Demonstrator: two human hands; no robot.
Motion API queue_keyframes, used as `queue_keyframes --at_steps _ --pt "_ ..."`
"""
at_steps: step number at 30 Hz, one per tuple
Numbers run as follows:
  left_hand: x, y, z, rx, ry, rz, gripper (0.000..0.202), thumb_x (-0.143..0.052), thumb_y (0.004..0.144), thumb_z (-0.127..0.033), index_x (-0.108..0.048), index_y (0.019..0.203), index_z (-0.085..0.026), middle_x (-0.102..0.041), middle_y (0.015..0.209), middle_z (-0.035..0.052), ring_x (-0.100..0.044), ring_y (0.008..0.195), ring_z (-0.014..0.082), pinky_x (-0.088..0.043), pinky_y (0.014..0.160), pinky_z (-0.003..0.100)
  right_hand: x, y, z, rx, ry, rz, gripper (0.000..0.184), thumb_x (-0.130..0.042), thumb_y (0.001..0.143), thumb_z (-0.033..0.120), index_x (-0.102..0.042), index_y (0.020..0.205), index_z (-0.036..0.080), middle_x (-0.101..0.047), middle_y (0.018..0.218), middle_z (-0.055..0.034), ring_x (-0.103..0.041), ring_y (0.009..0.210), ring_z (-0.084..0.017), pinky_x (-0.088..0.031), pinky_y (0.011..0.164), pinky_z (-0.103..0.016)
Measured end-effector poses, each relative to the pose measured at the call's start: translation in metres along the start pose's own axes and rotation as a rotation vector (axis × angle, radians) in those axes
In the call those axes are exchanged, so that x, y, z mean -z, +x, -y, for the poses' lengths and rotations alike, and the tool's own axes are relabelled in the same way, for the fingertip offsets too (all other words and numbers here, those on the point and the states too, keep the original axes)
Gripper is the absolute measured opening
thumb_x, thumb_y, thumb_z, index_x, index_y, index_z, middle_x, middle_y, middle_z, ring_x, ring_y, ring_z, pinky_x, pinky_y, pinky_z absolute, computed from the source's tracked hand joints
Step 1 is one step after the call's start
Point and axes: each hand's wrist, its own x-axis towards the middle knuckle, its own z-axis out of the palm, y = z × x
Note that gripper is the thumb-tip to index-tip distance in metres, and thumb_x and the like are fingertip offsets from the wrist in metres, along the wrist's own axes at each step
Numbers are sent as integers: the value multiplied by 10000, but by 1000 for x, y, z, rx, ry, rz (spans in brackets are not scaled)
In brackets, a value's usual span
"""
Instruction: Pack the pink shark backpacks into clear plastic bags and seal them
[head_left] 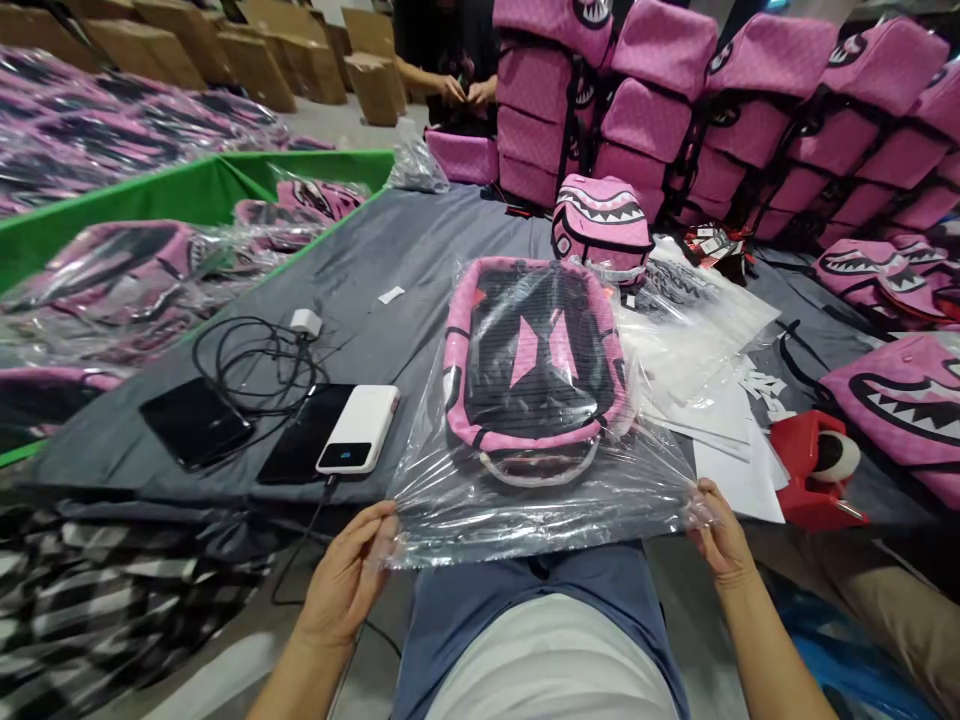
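Note:
A pink and black backpack [487, 350] lies on the grey-covered table inside a clear plastic bag [480, 525]. Its dark padded back, with two pink shapes, faces up. The bag's near edge is stretched wide past the table's front edge. My left hand [349, 570] pinches the left corner of that edge, fingers closed on the film. At the right corner, my right hand [721, 535] grips the plastic the same way. Both hands are apart from the backpack itself.
Left are a white power bank [360, 430], a tablet [289, 445], a phone [196, 422] and coiled cables [247, 370]. Right are a red tape dispenser [806, 465] and plastic bags [705, 310]. Stacked pink bags [652, 115] line the back; a person's hands [465, 90] are beyond.

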Motion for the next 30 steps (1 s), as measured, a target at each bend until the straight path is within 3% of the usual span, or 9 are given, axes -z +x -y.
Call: queue_keyframes --at_steps 5,9,12,15,17,21,23,27,30 --pt "7 3 0 -162 258 142 539 -898 398 -272 -730 906 -200 -750 857 31 -684 763 182 -589 723 266 -1 -2 1 86 -82 3 480 -943 499 389 -713 897 249 -675 792 -2 -620 687 -160 -550 659 -303" --pt "11 9 -1 -595 653 252 289 -783 672 -484 -655 700 -226 -712 853 39 -673 858 214 -560 828 307 -7 3 19 352 -415 -19 379 -877 633 510 -646 616 210 -565 719 -3 -532 682 -154 -466 638 -284" --pt "17 17 3 -839 813 284 309 -645 821 -541 -692 755 -243 -698 893 47 -662 897 217 -541 874 312 -9 8 29 563 -543 -96 437 -767 753 601 -676 600 203 -621 957 -64 -585 862 -202 -490 778 -330" --pt "25 23 7 -977 846 224 346 -574 895 -546 -758 847 -257 -678 1021 69 -646 992 229 -529 950 340 -14 11 30 638 -499 -74 412 -719 817 591 -718 660 210 -660 1167 -99 -606 1084 -274 -471 952 -409" --pt "28 22 8 -1002 840 167 354 -568 911 -546 -782 863 -268 -637 1149 74 -613 1067 242 -509 1008 373 -20 13 25 644 -398 -56 423 -697 834 603 -708 665 215 -709 1082 -98 -627 1067 -283 -475 959 -432" --pt "21 15 7 -949 745 109 354 -534 956 -516 -790 1006 -279 -593 1277 58 -568 1164 242 -445 1085 386 -35 19 12 571 -250 -116 477 -679 808 686 -709 757 213 -706 751 -57 -633 726 -222 -513 736 -375" --pt "13 14 7 -923 644 112 390 -509 966 -532 -788 995 -262 -649 1144 58 -605 1098 234 -471 1023 360 -43 24 8 577 -269 -215 503 -682 798 698 -719 843 199 -685 714 -34 -578 633 -180 -476 659 -328" --pt "-6 25 4 -782 568 30 451 -526 929 -583 -749 817 -208 -681 835 37 -612 734 192 -502 733 315 -61 31 9 626 -362 -377 540 -635 816 707 -702 889 176 -572 607 23 -450 517 -129 -362 531 -273" --pt "-20 34 -2 -817 706 -26 475 -470 945 -568 -715 759 -206 -631 645 26 -591 685 215 -478 743 347 -72 34 12 590 -386 -393 545 -606 828 710 -684 900 176 -454 500 69 -363 443 -112 -281 471 -268"
